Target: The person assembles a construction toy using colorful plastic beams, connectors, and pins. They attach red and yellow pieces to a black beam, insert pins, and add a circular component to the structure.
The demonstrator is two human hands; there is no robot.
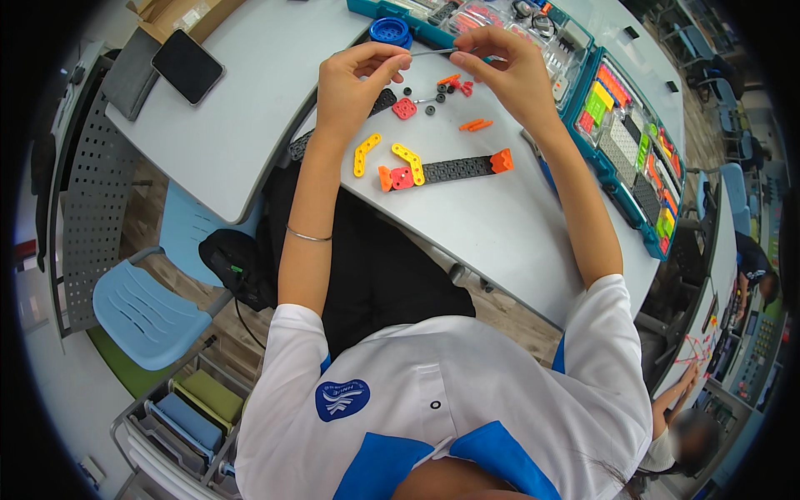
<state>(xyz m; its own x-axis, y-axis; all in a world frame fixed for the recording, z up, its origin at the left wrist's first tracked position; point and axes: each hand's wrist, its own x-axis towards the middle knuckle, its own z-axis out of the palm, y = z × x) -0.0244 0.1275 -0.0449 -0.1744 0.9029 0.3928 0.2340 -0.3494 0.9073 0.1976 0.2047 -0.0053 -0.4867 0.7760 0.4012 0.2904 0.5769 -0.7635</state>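
Note:
A thin grey metal rod [432,52] spans the gap between my hands above the far part of the table. Its left end is pinched in the fingers of my left hand [357,87]; its right end is between the thumb and fingers of my right hand [515,77]. Below lie small black rings [430,110], a red square piece [404,108] and orange pins [476,125]. Nearer me is a black perforated beam [458,169] with orange end pieces and a yellow angled bar [407,163] attached. Another yellow angled bar [366,155] lies loose to its left.
Blue wheels [390,32] sit beyond my left hand. An open teal parts case [573,125] full of colourful pieces borders the table's right side. A phone [188,67] rests on the left table. A blue chair [150,315] stands at left; another person [687,442] works at far right.

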